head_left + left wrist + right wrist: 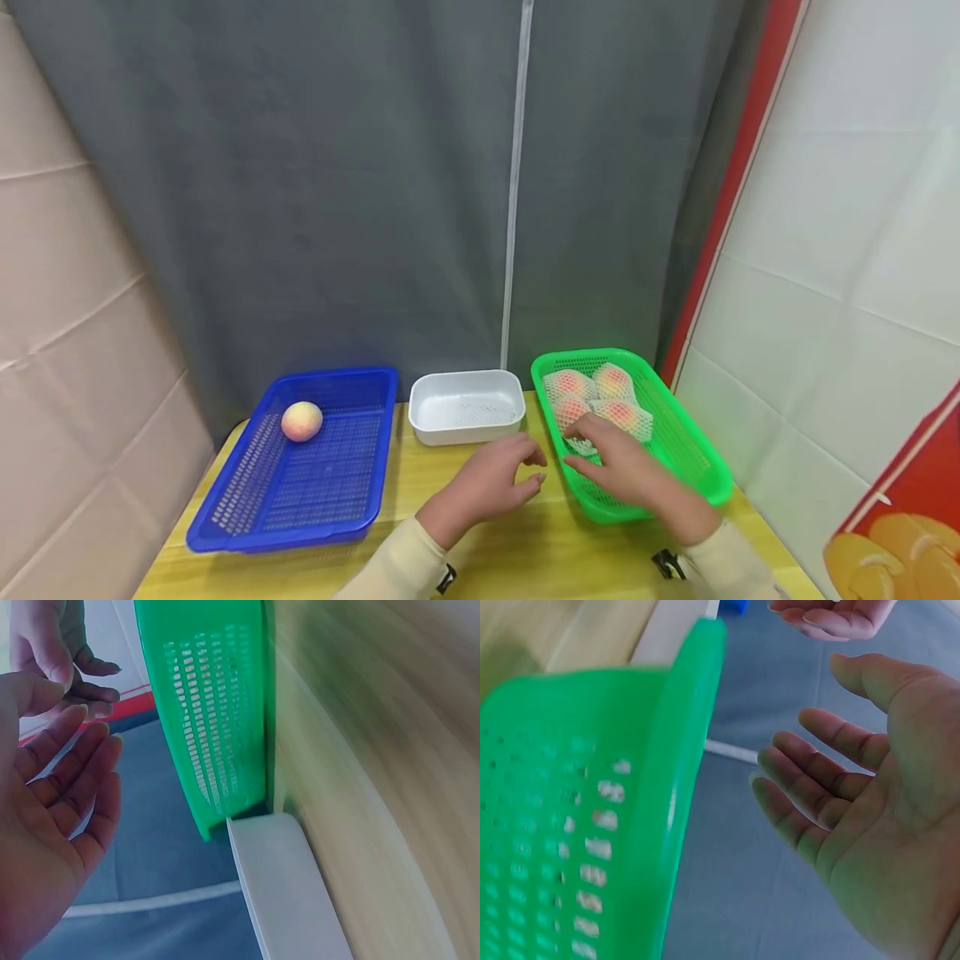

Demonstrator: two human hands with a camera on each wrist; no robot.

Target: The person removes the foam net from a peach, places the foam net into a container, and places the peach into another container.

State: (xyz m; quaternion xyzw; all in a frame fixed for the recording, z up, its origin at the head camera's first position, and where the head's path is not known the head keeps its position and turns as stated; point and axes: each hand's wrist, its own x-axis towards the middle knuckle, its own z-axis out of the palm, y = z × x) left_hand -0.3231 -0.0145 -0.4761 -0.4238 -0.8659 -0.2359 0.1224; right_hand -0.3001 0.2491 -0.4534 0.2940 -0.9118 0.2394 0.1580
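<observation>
My right hand (pixel 626 467) hangs over the near left part of the green basket (pixel 697 450), fingers loosely bent and nothing in them. Under and beyond its fingertips lie several peaches (pixel 617 412) in white foam nets, grouped at the basket's far left. The right wrist view shows the bare palm of that hand (pixel 877 795). To the left of the basket, above the table, my left hand (pixel 487 479) is held with thumb and fingers apart. Its palm (pixel 52 802) faces up bare in the left wrist view.
A blue basket (pixel 378 467) stands at the left with one un-netted peach (pixel 302 422) inside. Between the two baskets, at the back, sits a white tray (pixel 465 435). A grey curtain (pixel 360 208) closes off the far side of the wooden table (pixel 420 475).
</observation>
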